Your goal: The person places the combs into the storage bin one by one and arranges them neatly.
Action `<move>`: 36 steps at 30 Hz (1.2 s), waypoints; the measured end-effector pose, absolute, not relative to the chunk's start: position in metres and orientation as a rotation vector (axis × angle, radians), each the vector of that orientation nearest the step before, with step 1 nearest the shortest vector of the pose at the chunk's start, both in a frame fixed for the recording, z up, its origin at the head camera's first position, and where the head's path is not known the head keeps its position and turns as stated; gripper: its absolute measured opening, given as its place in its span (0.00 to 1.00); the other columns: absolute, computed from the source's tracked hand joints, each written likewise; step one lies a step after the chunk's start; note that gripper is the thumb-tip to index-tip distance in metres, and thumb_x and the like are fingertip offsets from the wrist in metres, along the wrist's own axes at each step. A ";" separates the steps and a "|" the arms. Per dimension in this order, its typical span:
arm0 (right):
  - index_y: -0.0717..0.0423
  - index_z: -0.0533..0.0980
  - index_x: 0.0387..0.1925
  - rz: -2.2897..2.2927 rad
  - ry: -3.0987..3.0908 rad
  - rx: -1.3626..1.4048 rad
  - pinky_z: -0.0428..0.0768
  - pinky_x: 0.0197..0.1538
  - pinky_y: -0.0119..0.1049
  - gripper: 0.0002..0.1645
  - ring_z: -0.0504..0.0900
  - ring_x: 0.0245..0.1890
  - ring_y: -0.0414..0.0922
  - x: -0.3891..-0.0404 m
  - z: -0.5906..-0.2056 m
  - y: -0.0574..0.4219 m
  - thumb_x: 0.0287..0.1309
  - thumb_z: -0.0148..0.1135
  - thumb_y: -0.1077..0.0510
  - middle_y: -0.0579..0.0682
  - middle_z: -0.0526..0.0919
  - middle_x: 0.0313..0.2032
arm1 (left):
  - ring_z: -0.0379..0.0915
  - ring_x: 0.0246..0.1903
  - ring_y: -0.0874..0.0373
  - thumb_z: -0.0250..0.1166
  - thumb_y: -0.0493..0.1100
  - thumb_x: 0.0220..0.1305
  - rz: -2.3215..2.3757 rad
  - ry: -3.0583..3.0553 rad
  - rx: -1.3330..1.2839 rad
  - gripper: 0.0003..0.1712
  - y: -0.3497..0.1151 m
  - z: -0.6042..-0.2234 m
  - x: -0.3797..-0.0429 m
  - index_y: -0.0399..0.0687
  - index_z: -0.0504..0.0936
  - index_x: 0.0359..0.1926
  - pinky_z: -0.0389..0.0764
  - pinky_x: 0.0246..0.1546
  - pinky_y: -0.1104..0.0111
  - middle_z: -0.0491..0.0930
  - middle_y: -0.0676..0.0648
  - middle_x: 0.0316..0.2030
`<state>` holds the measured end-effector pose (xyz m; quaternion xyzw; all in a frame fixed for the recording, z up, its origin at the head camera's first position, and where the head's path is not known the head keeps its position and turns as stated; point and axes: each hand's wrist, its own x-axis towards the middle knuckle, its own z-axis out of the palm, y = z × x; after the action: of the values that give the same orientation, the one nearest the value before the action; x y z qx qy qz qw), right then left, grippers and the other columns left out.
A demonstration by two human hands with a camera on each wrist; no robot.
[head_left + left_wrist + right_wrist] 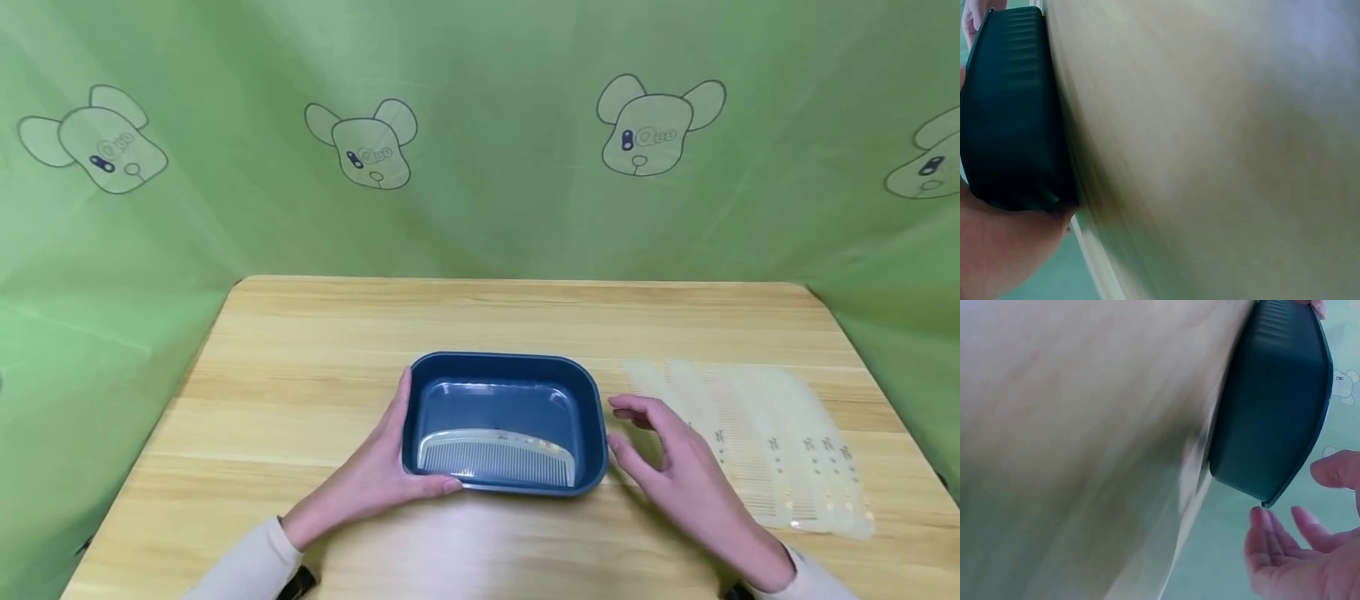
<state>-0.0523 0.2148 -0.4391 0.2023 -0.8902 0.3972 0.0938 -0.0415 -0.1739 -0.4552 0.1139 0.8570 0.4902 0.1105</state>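
Observation:
A dark blue rectangular plastic box [495, 367] with rounded corners stands open-topped in the middle of the table. My left hand [390, 458] grips its left end, the thumb lying along the near rim. In the left wrist view the ribbed side of the box [1010, 119] shows above that hand. Inside, a pale comb [495, 458] lies along the near wall with its teeth toward me. Just off the right end of the box is my right hand [675, 467], holding nothing, its fingers loosely bent and its thumb apart from them.
To the right lie several pale combs [750, 417] in frosted plastic sleeves, overlapping in a fan and partly behind my right hand. The wooden table [375, 317] has rounded far corners. A green curtain [495, 217] printed with bear heads surrounds its back and sides.

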 end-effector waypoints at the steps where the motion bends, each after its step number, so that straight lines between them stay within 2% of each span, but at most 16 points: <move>1: 0.56 0.79 0.66 1.159 -2.656 0.560 0.68 0.62 0.18 0.30 0.84 0.56 0.56 -0.051 -0.440 0.216 0.64 0.78 0.66 0.53 0.86 0.61 | 0.39 0.84 0.41 0.88 0.67 0.48 1.432 2.521 0.334 0.90 -0.174 -0.455 -0.042 0.70 0.23 0.87 0.52 0.77 0.38 0.32 0.49 0.87; 3: 0.56 0.78 0.68 1.114 -2.686 0.497 0.71 0.64 0.27 0.33 0.84 0.57 0.58 -0.049 -0.439 0.219 0.63 0.80 0.62 0.55 0.86 0.60 | 0.39 0.84 0.41 0.88 0.67 0.48 1.427 2.519 0.327 0.90 -0.174 -0.454 -0.042 0.69 0.23 0.88 0.52 0.77 0.37 0.31 0.48 0.87; 5: 0.57 0.76 0.70 1.069 -2.712 0.458 0.75 0.63 0.41 0.36 0.83 0.58 0.59 -0.048 -0.439 0.221 0.62 0.81 0.61 0.57 0.86 0.60 | 0.38 0.84 0.40 0.88 0.67 0.49 1.423 2.518 0.321 0.90 -0.175 -0.453 -0.041 0.69 0.23 0.88 0.52 0.77 0.37 0.31 0.48 0.87; 7: 0.59 0.75 0.71 1.025 -2.737 0.420 0.77 0.59 0.55 0.38 0.83 0.58 0.59 -0.049 -0.439 0.224 0.62 0.81 0.59 0.59 0.84 0.60 | 0.38 0.84 0.40 0.88 0.67 0.48 1.416 2.520 0.314 0.90 -0.176 -0.452 -0.041 0.69 0.23 0.87 0.53 0.76 0.36 0.31 0.48 0.87; 9: 0.61 0.73 0.71 0.996 -2.763 0.390 0.77 0.57 0.64 0.39 0.82 0.57 0.61 -0.050 -0.439 0.226 0.63 0.81 0.58 0.62 0.83 0.60 | 0.39 0.84 0.40 0.88 0.67 0.48 1.417 2.520 0.313 0.90 -0.176 -0.452 -0.041 0.69 0.23 0.87 0.53 0.76 0.36 0.31 0.48 0.87; 15: 0.68 0.71 0.71 0.951 -2.837 0.353 0.77 0.57 0.68 0.42 0.79 0.58 0.65 -0.053 -0.443 0.237 0.62 0.81 0.57 0.69 0.80 0.59 | 0.40 0.84 0.40 0.88 0.65 0.49 1.433 2.520 0.325 0.89 -0.174 -0.453 -0.041 0.69 0.24 0.88 0.53 0.77 0.37 0.33 0.47 0.87; 20: 0.72 0.70 0.70 0.933 -2.846 0.370 0.74 0.60 0.71 0.44 0.75 0.60 0.69 -0.053 -0.448 0.247 0.60 0.82 0.60 0.73 0.76 0.60 | 0.39 0.84 0.41 0.87 0.67 0.49 1.422 2.511 0.314 0.89 -0.170 -0.455 -0.039 0.72 0.23 0.87 0.54 0.77 0.37 0.32 0.49 0.87; 29: 0.71 0.74 0.66 0.914 -2.880 0.397 0.69 0.61 0.77 0.39 0.68 0.65 0.75 -0.054 -0.455 0.256 0.55 0.82 0.65 0.77 0.69 0.66 | 0.40 0.84 0.43 0.88 0.67 0.49 1.420 2.520 0.311 0.89 -0.171 -0.454 -0.040 0.74 0.23 0.87 0.54 0.77 0.38 0.32 0.51 0.87; 36: 0.72 0.72 0.66 0.919 -2.975 0.382 0.66 0.60 0.82 0.38 0.61 0.66 0.81 -0.057 -0.457 0.265 0.58 0.80 0.66 0.82 0.60 0.70 | 0.39 0.84 0.43 0.87 0.67 0.49 1.399 2.525 0.299 0.89 -0.172 -0.453 -0.040 0.74 0.23 0.87 0.53 0.77 0.37 0.31 0.50 0.87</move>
<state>-0.0566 0.2646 -0.4572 0.1217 -0.9484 0.2929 0.0021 -0.0397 -0.1721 -0.4530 0.1024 0.8638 0.4787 0.1191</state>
